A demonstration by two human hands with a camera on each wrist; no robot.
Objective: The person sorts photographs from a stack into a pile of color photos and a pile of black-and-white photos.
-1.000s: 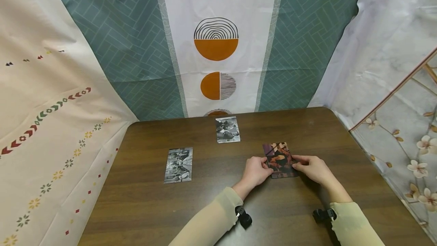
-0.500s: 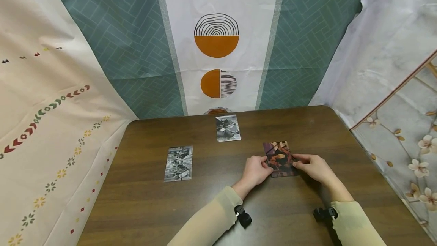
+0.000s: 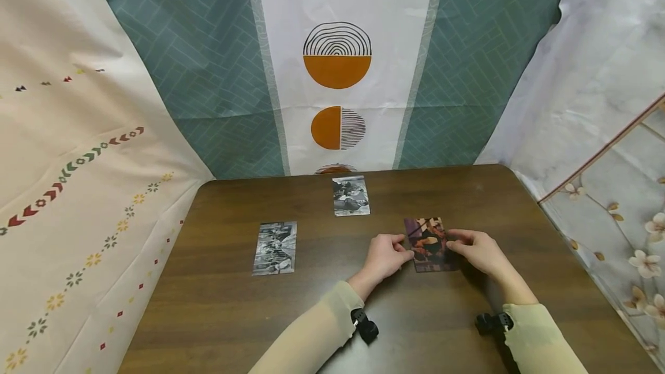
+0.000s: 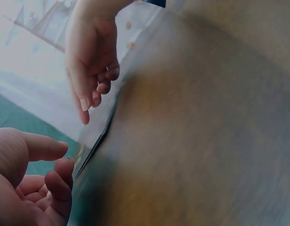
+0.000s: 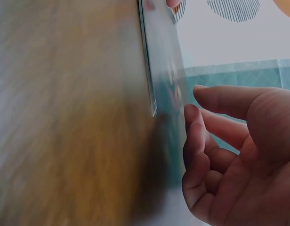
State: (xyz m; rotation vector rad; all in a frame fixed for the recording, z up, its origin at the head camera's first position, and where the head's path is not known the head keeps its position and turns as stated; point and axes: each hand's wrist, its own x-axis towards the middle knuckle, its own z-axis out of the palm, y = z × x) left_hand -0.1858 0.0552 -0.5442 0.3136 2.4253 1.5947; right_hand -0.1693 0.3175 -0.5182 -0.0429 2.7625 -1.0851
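A picture card (image 3: 428, 247) in reds and purples lies flat on the brown wooden table, right of the middle. My left hand (image 3: 381, 255) is at its left edge; in the left wrist view a small gap parts thumb and forefinger. Beside the card's right edge is my right hand (image 3: 482, 253), its thumb and bent fingers also apart in the right wrist view, nothing between them. The card's thin dark edge (image 5: 147, 56) shows side-on there. Two black-and-white picture cards lie apart from it: one card (image 3: 275, 249) to the left, another card (image 3: 351, 196) near the far edge.
The wooden table (image 3: 218, 316) has rounded far corners. A green and white patterned cloth (image 3: 337, 74) hangs behind it. Cream cloth (image 3: 67, 160) borders the left side, and pale flowered cloth (image 3: 597, 131) the right. Each wrist wears a black strap device (image 3: 366, 326).
The left hand has drawn back slightly to the left from the coloured card. My right hand's fingers have loosened a little at its right edge. The view has shifted slightly; the cards lie still.
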